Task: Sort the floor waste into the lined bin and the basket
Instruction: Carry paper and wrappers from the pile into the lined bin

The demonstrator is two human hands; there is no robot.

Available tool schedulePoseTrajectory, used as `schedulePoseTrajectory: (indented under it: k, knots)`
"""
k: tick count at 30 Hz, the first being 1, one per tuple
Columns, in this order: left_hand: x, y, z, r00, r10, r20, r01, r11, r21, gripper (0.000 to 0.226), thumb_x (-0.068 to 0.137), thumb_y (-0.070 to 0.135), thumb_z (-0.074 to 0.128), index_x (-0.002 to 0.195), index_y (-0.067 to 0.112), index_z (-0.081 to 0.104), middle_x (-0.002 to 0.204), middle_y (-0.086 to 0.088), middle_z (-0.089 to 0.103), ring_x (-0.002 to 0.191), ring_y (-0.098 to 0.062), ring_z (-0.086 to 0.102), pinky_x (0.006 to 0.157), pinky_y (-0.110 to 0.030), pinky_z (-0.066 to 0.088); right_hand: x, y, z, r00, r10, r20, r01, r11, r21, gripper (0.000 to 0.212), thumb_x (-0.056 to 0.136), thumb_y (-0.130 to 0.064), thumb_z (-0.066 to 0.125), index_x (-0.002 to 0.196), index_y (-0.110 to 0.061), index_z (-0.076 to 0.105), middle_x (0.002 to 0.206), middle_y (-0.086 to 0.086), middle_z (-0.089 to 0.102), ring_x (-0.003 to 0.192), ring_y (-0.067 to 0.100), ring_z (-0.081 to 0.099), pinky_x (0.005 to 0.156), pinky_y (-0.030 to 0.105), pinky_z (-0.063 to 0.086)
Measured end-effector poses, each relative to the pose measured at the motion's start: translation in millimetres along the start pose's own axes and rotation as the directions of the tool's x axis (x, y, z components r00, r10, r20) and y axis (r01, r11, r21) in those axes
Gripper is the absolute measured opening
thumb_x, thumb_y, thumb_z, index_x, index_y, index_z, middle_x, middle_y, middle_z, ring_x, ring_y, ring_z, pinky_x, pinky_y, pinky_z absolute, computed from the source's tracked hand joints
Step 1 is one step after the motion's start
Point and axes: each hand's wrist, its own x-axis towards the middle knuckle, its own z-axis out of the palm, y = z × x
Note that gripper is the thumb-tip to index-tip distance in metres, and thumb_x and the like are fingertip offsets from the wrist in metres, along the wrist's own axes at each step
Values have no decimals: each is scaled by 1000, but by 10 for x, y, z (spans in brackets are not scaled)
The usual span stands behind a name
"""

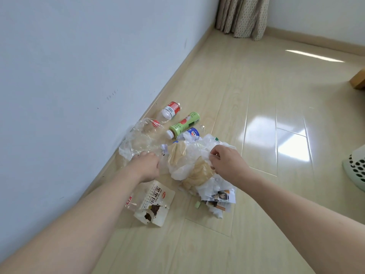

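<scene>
A heap of floor waste lies by the wall: crumpled white plastic and beige paper [189, 163], a clear crushed bottle with a red cap [146, 131], a red-labelled bottle [170, 110], a green bottle [183, 124], a blue-capped item [192, 133], a snack wrapper [155, 204] and torn printed paper [219, 198]. My left hand [147, 165] reaches into the clear plastic film, fingers curled down onto it. My right hand [227, 161] pinches the white plastic on top of the heap. A pale green perforated basket [355, 169] shows at the right edge.
The white wall and skirting board run along the left. Glossy wooden floor stretches to the right and back. A curtain [243, 16] hangs in the far corner, and a wooden furniture corner [358, 80] pokes in at the right edge. A small green scrap [197, 205] lies near the paper.
</scene>
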Motion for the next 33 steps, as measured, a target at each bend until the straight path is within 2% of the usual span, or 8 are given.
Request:
schedulePoseTrajectory:
  k: [5, 9, 13, 19, 24, 27, 31, 33]
  knots:
    - [-291, -67, 273, 963, -135, 234, 117, 989, 88, 68, 79, 41, 67, 139, 28, 41, 141, 0, 43, 133, -26, 33, 108, -44, 30, -263, -81, -53, 996, 73, 42, -76, 995, 66, 18, 92, -16, 43, 87, -9, 59, 86, 6, 67, 79, 28, 67, 61, 31, 51]
    - [-540, -22, 705, 948, -145, 285, 108, 984, 141, 39, 83, 10, 51, 120, 19, 52, 131, -4, 39, 118, -27, 37, 98, -38, 44, -480, -110, 50, 994, 65, 82, -74, 991, 114, 19, 91, -17, 42, 91, -6, 58, 91, 10, 66, 75, 25, 61, 53, 27, 45]
    - [-606, 66, 500, 928, -150, 341, 98, 981, 167, 32, 85, 15, 50, 116, 18, 59, 118, -5, 51, 122, -27, 40, 92, -36, 46, -590, -70, 50, 993, 52, 104, -60, 996, 72, 18, 92, -15, 43, 90, -7, 58, 89, 8, 65, 70, 23, 57, 62, 33, 52]
    - [-629, 555, -513, 912, -48, 406, 138, 971, -195, 10, 79, 15, 58, 88, 13, 61, 97, -7, 65, 88, -25, 62, 67, -28, 43, -834, 199, -471, 996, 76, 50, -78, 996, 39, 15, 91, -14, 45, 82, -10, 56, 87, 7, 65, 79, 27, 63, 62, 32, 49]
    - [-793, 1602, -1323, 937, 58, 344, 0, 986, -167, 11, 83, 12, 56, 94, 11, 55, 85, -4, 49, 71, -23, 48, 59, -29, 43, -1207, 732, -1269, 988, 148, -51, -146, 988, 42, 14, 89, -13, 48, 84, -11, 61, 80, 1, 67, 73, 22, 66, 53, 25, 45]
    - [-841, 2406, -1610, 952, 189, 240, -142, 970, -198, 21, 81, 9, 61, 99, 13, 51, 86, -5, 56, 67, -19, 49, 54, -26, 39, -1505, 1166, -1813, 966, 215, -147, -211, 977, 40, 15, 90, -18, 50, 84, -15, 63, 75, -2, 67, 65, 15, 64, 50, 22, 45]
    - [-860, 3751, -1716, 909, 416, -25, -388, 824, -413, 58, 82, 2, 56, 132, 20, 33, 99, -14, 61, 78, -26, 59, 69, -42, 51, -2115, 1979, -2457, 901, 330, -280, -336, 941, 27, 14, 88, -21, 54, 85, -18, 67, 79, -2, 67, 67, 14, 64, 61, 28, 53]
    - [-935, 4356, -1676, 880, 453, -142, -462, 751, -472, 51, 83, 6, 53, 130, 17, 38, 98, -12, 61, 76, -24, 60, 70, -42, 53, -2394, 2306, -2656, 868, 384, -315, -393, 919, 38, 14, 87, -20, 54, 86, -18, 68, 83, -3, 66, 74, 12, 61, 65, 24, 50]
